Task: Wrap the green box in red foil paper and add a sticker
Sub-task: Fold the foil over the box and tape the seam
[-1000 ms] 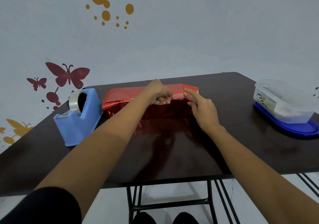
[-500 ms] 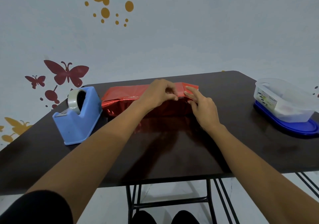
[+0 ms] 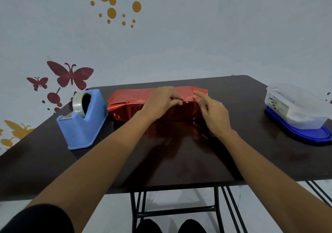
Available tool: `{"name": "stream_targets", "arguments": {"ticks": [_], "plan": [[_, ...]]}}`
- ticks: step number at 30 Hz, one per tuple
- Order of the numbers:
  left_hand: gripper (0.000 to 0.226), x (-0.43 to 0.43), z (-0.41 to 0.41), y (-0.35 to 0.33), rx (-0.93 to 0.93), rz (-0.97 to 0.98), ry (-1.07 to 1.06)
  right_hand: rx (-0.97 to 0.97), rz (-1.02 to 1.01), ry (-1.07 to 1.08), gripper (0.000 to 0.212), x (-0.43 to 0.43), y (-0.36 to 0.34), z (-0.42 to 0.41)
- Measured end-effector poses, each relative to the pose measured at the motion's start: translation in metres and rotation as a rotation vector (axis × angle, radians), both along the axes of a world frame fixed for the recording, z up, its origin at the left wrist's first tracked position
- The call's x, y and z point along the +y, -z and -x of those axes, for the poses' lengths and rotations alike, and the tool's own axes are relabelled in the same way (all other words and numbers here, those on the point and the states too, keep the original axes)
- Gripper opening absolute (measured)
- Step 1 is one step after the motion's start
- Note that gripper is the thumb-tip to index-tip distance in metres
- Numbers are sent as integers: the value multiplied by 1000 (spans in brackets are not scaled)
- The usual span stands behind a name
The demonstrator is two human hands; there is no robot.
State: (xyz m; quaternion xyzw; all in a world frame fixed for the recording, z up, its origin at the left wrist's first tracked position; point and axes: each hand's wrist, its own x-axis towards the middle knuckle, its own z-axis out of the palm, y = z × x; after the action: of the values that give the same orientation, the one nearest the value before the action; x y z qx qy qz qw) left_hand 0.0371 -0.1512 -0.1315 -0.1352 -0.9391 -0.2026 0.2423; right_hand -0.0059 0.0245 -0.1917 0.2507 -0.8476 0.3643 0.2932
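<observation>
Lying lengthwise across the far middle of the table (image 3: 179, 162), the wrapped box (image 3: 125, 112) is covered on every visible face by red foil paper (image 3: 133, 95). The foil is glossy and creased, with a raised fold line along the top front edge and wrinkles on the front face. At the right end of the top face sits a lighter, dotted patch; what it is cannot be made out.

The left hand (image 3: 159, 101) lies over the top of the parcel, fingers curled down and pinching the foil at the fold line. The right hand (image 3: 213, 114) is at the right end, with straight fingers resting on the foil and the index fingertip on the top face. The two hands are near each other but apart.

Surrounding items:
- Blue tape dispenser (image 3: 84, 125) — just beside the parcel's left end, loaded with a roll of clear tape (image 3: 79, 101).
- Clear plastic container (image 3: 298, 107) — well apart at the right, standing on a blue lid (image 3: 305, 137).
- Butterfly decals (image 3: 71, 74) on the wall behind.

Both forearms cross the near table area and screen part of the parcel's front face. The box's own surface is fully hidden under the foil. The container's contents are too hazy to identify, and its label is too small to read fully.
</observation>
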Motion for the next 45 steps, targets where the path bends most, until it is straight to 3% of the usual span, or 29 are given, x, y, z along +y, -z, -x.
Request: {"name": "stream_targets", "arguments": {"ticks": [5,7,12,16,18,24,28,32,35,37,39,41,43,45], "plan": [[20,-2,-1,3,26,2,3,330,-123,45,27,-8,-7,4],[19,-2,0,4,30,14,3,377,-192,53,30,-10,-6,6],[19,-1,0,3,33,26,-8,279,-150,54,20,-9,-6,3],[19,-1,0,3,36,20,-16,102,10,77,17,-4,-7,1],[19,-2,0,3,36,20,-20,131,58,80,19,0,-9,2],[19,-1,-1,2,16,8,-23,148,-202,38,19,-13,-23,7],[21,1,-4,1,5,14,-56,82,-85,84,18,-1,-14,5],[26,2,-15,-12,-38,-98,-97,75,195,136,25,4,-21,-8],[20,-16,-49,-47,151,-337,-222,39,369,-85,26,-29,-36,-33],[16,-54,-78,-67,186,-270,-481,-97,391,-328,24,-66,-41,-53],[27,-110,-105,-73,-21,-59,-846,-288,329,-546,23,-107,-39,-73],[39,-153,-130,-68,-326,16,-1075,-424,200,-661,32,-152,-29,-90],[38,-167,-144,-57,-552,-151,-1003,-520,80,-703,47,-188,-21,-105],[32,-171,-150,-51,-566,-354,-906,-616,64,-738,53,-212,-21,-120]]}}
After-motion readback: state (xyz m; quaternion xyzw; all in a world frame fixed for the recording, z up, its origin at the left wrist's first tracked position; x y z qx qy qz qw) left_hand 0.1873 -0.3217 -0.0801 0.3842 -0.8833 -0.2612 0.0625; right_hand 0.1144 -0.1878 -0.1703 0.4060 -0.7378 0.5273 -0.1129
